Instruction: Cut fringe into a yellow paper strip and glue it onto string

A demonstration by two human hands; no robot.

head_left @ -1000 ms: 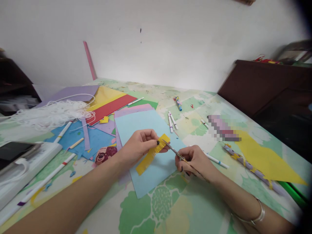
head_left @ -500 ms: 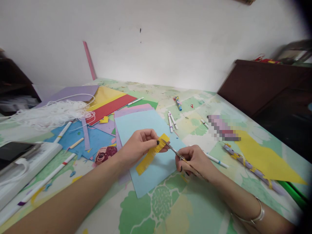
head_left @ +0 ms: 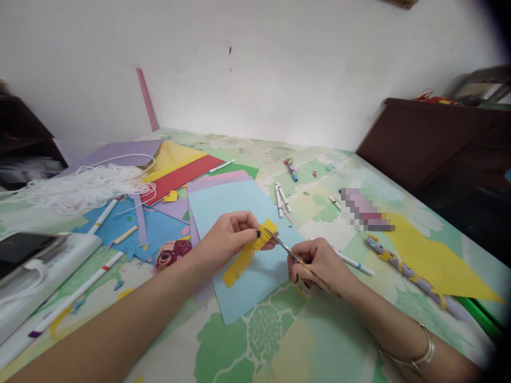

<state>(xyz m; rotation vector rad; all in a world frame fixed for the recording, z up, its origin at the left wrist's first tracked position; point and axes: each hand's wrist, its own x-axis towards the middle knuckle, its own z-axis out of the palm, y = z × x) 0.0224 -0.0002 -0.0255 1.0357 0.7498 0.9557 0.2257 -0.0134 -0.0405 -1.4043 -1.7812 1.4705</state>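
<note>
Between the thumb and fingers of my left hand (head_left: 235,234) is a yellow paper strip (head_left: 238,267), one long edge snipped into a fringe. My right hand (head_left: 317,266) is closed around the handles of a pair of scissors (head_left: 284,246). The blades point up and left, and their tips lie at the strip's upper end, beside my left thumb. Below both hands lies a light blue paper sheet (head_left: 243,300), over purple and pink sheets. How far the blades are apart is too small to tell.
White cord (head_left: 88,186) lies tangled at left, near a power strip (head_left: 48,276) with a phone (head_left: 27,250) on it. Several markers (head_left: 278,199) are scattered about. A purple paper roll (head_left: 407,271) with yellow trim and a yellow sheet (head_left: 439,260) lie at right.
</note>
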